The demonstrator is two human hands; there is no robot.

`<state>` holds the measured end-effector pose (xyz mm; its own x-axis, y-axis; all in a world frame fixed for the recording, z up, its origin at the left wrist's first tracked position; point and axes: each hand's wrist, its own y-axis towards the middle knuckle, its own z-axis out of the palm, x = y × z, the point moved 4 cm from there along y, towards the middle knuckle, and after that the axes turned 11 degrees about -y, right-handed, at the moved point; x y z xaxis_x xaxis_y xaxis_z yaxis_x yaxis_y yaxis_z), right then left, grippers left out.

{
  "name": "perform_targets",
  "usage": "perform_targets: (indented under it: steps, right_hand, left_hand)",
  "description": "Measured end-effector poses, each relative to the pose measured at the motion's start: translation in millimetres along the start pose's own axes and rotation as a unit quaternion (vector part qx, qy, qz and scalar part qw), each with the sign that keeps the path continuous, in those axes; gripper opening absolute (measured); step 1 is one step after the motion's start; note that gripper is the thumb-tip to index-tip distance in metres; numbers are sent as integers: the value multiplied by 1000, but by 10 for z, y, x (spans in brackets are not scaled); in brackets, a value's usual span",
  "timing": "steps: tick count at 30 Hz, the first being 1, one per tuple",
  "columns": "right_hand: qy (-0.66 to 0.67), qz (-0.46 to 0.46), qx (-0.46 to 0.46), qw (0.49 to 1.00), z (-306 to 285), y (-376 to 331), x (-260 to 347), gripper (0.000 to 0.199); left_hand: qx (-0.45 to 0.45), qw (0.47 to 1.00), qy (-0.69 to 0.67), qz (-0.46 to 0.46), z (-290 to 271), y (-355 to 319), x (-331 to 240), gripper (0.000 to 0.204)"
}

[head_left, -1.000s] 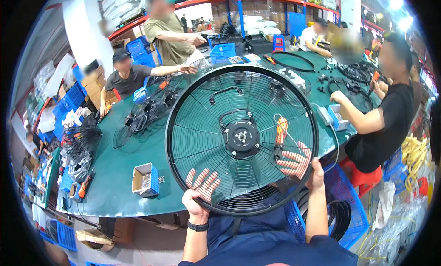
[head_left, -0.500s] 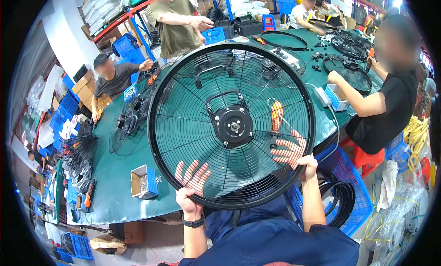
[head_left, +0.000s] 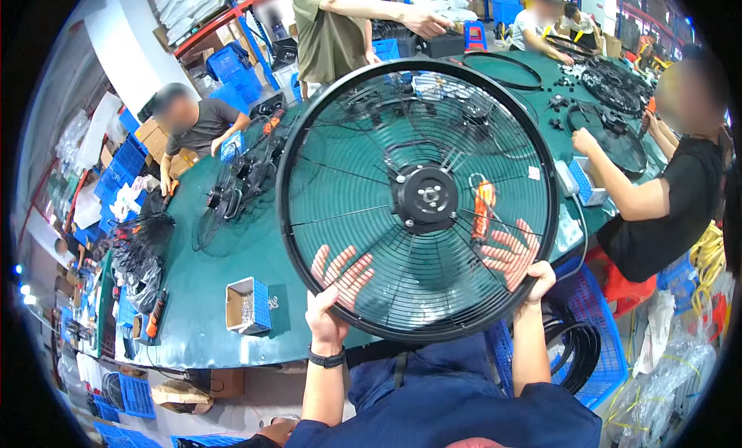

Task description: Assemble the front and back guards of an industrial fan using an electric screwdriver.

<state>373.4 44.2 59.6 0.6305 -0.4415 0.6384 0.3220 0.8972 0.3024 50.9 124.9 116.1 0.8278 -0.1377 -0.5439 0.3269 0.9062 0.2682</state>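
I hold a round black fan grille with a wide rim and a dark central motor hub above the table, tilted towards me. My left hand grips the lower left of the rim, fingers showing through the wires and thumb on the near side. At the lower right, my right hand grips the rim in the same way. Through the wires an orange power screwdriver can be seen beyond the grille. To the left of my left hand, a small blue and white box of screws stands on the green table.
Another wire fan lies on the left of the table, near a second orange screwdriver. A blue crate holding black rings is beside me on the right. Co-workers sit left and right; one stands opposite with an arm outstretched.
The whole view has shifted, and the grille now appears further right with its hub at a different angle. Both hands keep hold. The standing co-worker's arm reaches further right; the left co-worker's arm is lower.
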Motion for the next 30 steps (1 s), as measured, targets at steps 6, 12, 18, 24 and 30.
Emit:
perform_targets:
  steps: [6, 12, 18, 24, 30]
  right_hand:
    - [40, -19, -65, 997, -273, 225, 252, 78]
    - [-18, -75, -167, 983, -524, 520, 683, 68]
    - [-47, -103, -216, 970, -610, 586, 937, 51]
    - [-70, -121, -278, 950, -628, 458, 1161, 48]
    - [-106, -105, -327, 933, -571, 349, 1293, 49]
  left_hand:
    - [54, 989, 135, -11, -37, 30, 39, 89]
    - [-73, 946, 303, -90, -579, 19, -213, 72]
    - [-25, 861, 504, -69, -617, 1461, -818, 76]
    - [-72, 725, 669, -148, -379, 2808, -925, 96]
    - [-134, 524, 834, -103, -408, 3498, -796, 65]
